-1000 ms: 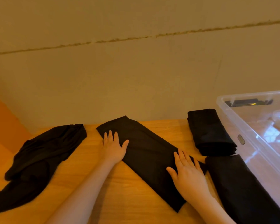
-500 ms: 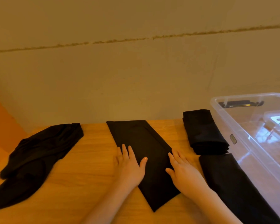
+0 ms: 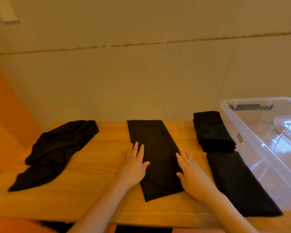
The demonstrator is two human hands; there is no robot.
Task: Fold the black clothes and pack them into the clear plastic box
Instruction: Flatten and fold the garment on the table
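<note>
While flat, hands [image 3: 160, 167] on garment [image 3: 155, 153]

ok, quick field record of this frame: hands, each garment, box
left hand: flat, fingers straight, on left edge of middle garment
right hand: flat, on its right edge
middle garment: long folded strip on table
crumpled garment: unfolded, far left
folded bundle: compact, beside box
long folded piece: near side of bundle, along box
clear plastic box: open, no clothes visible inside

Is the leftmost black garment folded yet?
No. The leftmost garment lies crumpled and wrinkled on the table, untouched.
</note>
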